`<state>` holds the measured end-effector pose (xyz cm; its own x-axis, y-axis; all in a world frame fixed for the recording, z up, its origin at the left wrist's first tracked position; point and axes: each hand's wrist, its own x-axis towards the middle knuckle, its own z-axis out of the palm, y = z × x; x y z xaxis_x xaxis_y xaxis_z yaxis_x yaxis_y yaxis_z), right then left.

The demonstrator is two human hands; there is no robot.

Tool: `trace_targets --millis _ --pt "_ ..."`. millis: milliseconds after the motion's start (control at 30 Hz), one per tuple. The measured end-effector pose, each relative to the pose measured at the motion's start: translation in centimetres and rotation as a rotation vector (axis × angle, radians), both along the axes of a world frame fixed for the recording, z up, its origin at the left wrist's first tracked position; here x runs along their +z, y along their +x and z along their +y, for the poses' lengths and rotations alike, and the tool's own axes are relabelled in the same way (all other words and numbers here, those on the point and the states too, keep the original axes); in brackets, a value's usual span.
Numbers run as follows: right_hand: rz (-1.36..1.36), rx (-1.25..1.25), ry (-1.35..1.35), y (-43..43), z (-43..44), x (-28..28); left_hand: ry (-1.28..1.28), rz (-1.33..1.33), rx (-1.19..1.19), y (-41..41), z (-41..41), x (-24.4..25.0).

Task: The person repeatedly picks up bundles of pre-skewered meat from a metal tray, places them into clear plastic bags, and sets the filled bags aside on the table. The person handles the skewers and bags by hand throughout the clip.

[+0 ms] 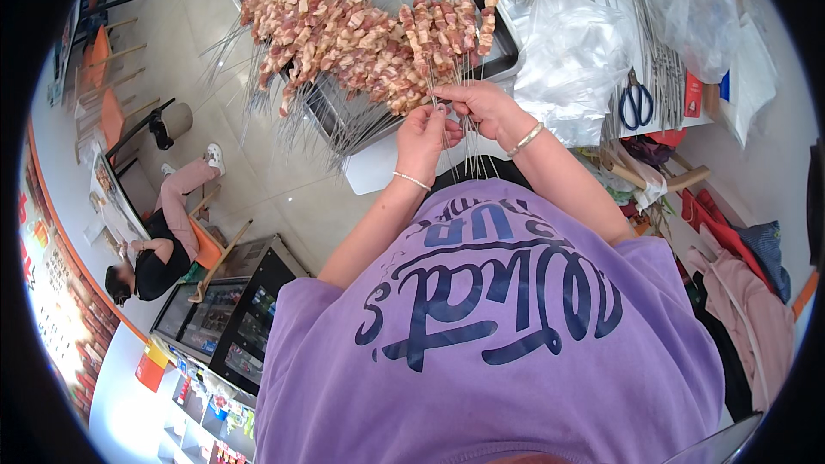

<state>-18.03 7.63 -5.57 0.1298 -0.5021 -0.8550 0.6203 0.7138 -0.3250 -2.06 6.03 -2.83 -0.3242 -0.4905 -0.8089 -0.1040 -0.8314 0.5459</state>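
Observation:
My left hand (425, 135), with a beaded bracelet, and my right hand (480, 106), with a bangle, meet at the near edge of a metal tray (515, 55). Both have fingers closed on thin metal skewers (474, 148) whose bare ends point towards me. Skewered raw meat (445, 26) lies in a row just beyond the hands, one meat skewer (488, 22) at its right end. A large heap of meat skewers (329, 29) spreads to the left, its bare ends sticking out over the tray's edge. Which skewer each hand grips is hard to tell.
Clear plastic bags (570, 58) lie right of the tray, near black-handled scissors (636, 100) and many bare metal skewers (664, 71). Another metal tray (322, 109) sits under the heap. At the left a person (171, 238) sits on an orange chair (206, 245), away from my hands.

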Motion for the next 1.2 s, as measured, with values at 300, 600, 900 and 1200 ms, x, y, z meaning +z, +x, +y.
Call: trace_targets --millis 300,600,900,1200 --pt "0.051 -0.049 -0.022 0.9 -0.1 -0.5 -0.005 -0.042 0.020 0.0 0.0 0.5" --pt "0.014 -0.044 0.004 0.8 -0.1 0.3 -0.027 -0.030 0.045 0.3 0.1 0.1" --pt "-0.078 -0.031 -0.110 0.5 -0.1 1.6 -0.987 -0.502 -0.527 -0.3 -0.4 1.6" --pt "-0.162 -0.128 -0.132 0.3 1.0 2.0 -1.283 -0.974 -0.170 10.1 -12.6 4.6"
